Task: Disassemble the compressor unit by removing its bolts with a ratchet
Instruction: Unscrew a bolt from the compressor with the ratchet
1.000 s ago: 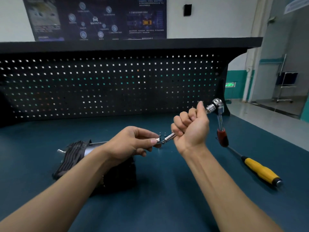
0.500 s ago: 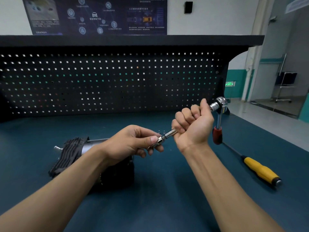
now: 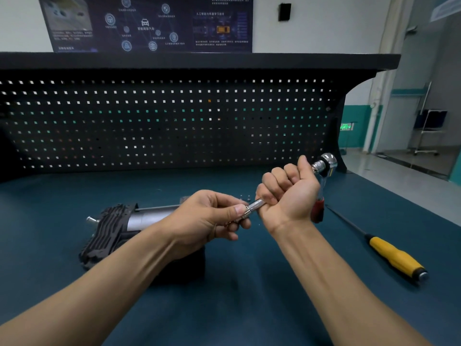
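Note:
The compressor unit, black ribbed housing with a silver cylinder, lies on the bench at left, partly hidden behind my left forearm. Above the bench I hold the ratchet: its chrome head points far right and its red handle hangs down behind my right wrist. My right hand grips the extension bar in a fist. My left hand pinches the socket at the bar's near end with thumb and fingers. Two small bolts stand on the bench just beyond my hands.
A yellow-handled screwdriver lies on the blue bench top at right, tip pointing toward the ratchet. A black pegboard closes off the back of the bench. The bench's right edge borders an open floor.
My left hand has slid along the bar to the socket. The ratchet's red handle has swung a little lower and closer behind my right wrist. The compressor has stayed put.

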